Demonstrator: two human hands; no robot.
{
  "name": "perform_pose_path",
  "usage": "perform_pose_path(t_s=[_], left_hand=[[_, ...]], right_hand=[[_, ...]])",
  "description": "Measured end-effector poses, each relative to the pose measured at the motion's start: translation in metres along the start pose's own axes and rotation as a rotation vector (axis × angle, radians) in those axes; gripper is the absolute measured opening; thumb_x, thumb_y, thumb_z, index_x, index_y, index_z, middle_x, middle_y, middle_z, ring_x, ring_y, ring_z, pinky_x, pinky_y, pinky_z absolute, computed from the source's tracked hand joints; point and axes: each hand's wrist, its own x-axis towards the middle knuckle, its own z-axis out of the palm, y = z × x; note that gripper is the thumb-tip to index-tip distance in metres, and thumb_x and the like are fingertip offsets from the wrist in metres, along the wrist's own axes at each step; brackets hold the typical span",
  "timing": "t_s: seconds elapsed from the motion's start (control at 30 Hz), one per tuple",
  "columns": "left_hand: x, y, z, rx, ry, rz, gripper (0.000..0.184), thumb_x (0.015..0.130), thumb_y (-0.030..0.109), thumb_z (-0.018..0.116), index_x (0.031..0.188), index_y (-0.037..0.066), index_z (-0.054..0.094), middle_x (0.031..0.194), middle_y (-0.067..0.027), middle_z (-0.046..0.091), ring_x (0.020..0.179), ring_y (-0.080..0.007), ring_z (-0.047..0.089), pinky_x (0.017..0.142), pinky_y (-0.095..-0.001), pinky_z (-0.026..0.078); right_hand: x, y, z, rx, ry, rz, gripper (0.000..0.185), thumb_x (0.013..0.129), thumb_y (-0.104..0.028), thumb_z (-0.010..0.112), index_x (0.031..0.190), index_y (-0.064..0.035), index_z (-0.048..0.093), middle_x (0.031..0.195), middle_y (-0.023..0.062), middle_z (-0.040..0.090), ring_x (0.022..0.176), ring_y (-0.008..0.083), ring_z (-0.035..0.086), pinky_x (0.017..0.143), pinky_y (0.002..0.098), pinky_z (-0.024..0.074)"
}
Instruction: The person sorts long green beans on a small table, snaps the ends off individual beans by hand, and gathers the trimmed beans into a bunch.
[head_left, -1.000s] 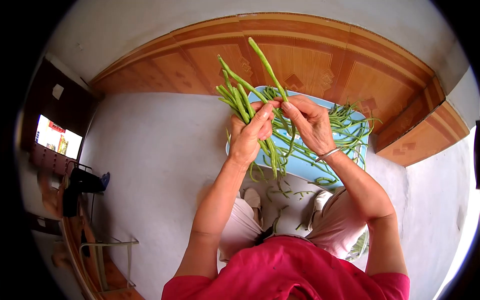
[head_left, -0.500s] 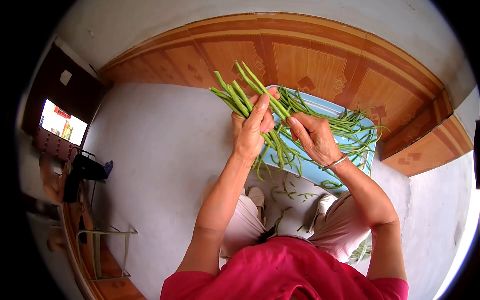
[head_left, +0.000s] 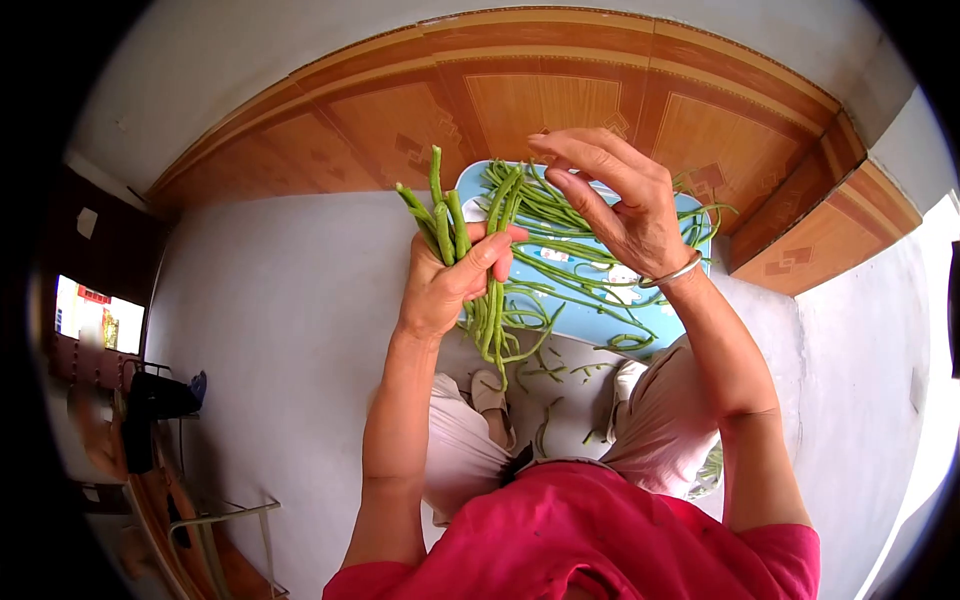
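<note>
A bunch of long green beans (head_left: 490, 310) is gripped in my left hand (head_left: 445, 285), with the thick ends sticking up past the thumb and the thin ends hanging below. My right hand (head_left: 625, 205) is raised to the right of the bunch, thumb and fingers apart, holding nothing. A metal bracelet (head_left: 678, 270) circles that wrist. Beneath and beyond the hands, a light blue tabletop (head_left: 590, 318) with white printed figures carries many more long beans (head_left: 560, 215), laid mostly lengthwise with some curling over the right edge.
Broken bean pieces (head_left: 545, 372) lie on the grey floor (head_left: 290, 300) between my shoes. Wood-patterned panels (head_left: 540, 100) line the wall behind the low table. At far left, a seated person (head_left: 150, 410) is partly visible near a doorway, with a metal-framed piece of furniture (head_left: 225, 520) closer by.
My right hand has let go of the beans it was pinching and lifted up, opening its fingers. My left hand has come lower and to the left with the bunch. The view has shifted slightly.
</note>
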Motion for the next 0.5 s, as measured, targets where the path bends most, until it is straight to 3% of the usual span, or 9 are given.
perform_pose_path(t_s=[0.07, 0.1, 0.2, 0.37, 0.47, 0.5], left_hand=[[-0.001, 0.002, 0.004, 0.011, -0.022, -0.037, 0.023, 0.091, 0.015, 0.057, 0.098, -0.006, 0.065, 0.063, -0.0018, 0.054, 0.044, -0.0001, 0.03, 0.04, -0.0177, 0.019], [-0.001, 0.003, 0.005, 0.023, -0.032, -0.046, 0.023, 0.091, 0.015, 0.057, 0.097, -0.006, 0.065, 0.062, -0.0019, 0.054, 0.043, -0.0002, 0.03, 0.04, -0.0177, 0.019], [-0.001, 0.001, 0.003, 0.017, -0.049, -0.074, 0.023, 0.091, 0.015, 0.057, 0.096, -0.006, 0.065, 0.061, -0.0021, 0.054, 0.043, -0.0003, 0.03, 0.04, -0.0176, 0.019], [0.001, -0.002, -0.001, -0.033, -0.095, -0.098, 0.024, 0.091, 0.016, 0.056, 0.096, -0.006, 0.065, 0.061, -0.0024, 0.053, 0.043, -0.0004, 0.029, 0.04, -0.0171, 0.019], [0.002, -0.002, -0.002, -0.038, -0.119, -0.118, 0.025, 0.091, 0.017, 0.056, 0.096, -0.006, 0.064, 0.061, -0.0027, 0.053, 0.043, -0.0004, 0.029, 0.04, -0.0169, 0.019], [0.002, -0.001, -0.003, -0.038, -0.127, -0.125, 0.026, 0.091, 0.017, 0.055, 0.096, -0.007, 0.064, 0.061, -0.0029, 0.053, 0.043, -0.0003, 0.029, 0.04, -0.0169, 0.019]], right_hand=[[0.0, 0.003, -0.003, -0.023, -0.065, -0.1, 0.027, 0.081, -0.002, 0.065, 0.108, -0.0037, 0.064, 0.097, 0.0122, 0.064, 0.083, 0.0273, 0.064, 0.07, 0.0339, 0.0533], [-0.002, 0.003, -0.005, -0.057, -0.107, -0.077, 0.025, 0.078, 0.003, 0.066, 0.103, -0.0031, 0.067, 0.095, 0.0111, 0.066, 0.086, 0.0229, 0.065, 0.072, 0.0306, 0.0536], [-0.005, 0.008, -0.008, -0.054, -0.116, -0.086, 0.024, 0.078, 0.003, 0.067, 0.101, -0.0032, 0.067, 0.091, 0.0106, 0.067, 0.083, 0.0232, 0.066, 0.072, 0.0311, 0.0538], [-0.008, 0.003, -0.017, 0.227, -0.234, 0.345, 0.012, 0.081, -0.008, 0.07, 0.091, -0.0012, 0.069, 0.089, 0.0079, 0.068, 0.079, 0.0119, 0.064, 0.068, 0.0245, 0.0513], [-0.008, 0.006, -0.021, 0.21, -0.312, 0.383, 0.012, 0.08, -0.008, 0.07, 0.091, -0.0012, 0.068, 0.087, 0.0072, 0.068, 0.079, 0.0135, 0.064, 0.067, 0.0257, 0.0516], [-0.008, 0.008, -0.021, 0.164, -0.298, 0.287, 0.012, 0.08, -0.007, 0.07, 0.09, -0.0015, 0.068, 0.087, 0.0071, 0.067, 0.078, 0.0147, 0.064, 0.066, 0.0262, 0.0517]])
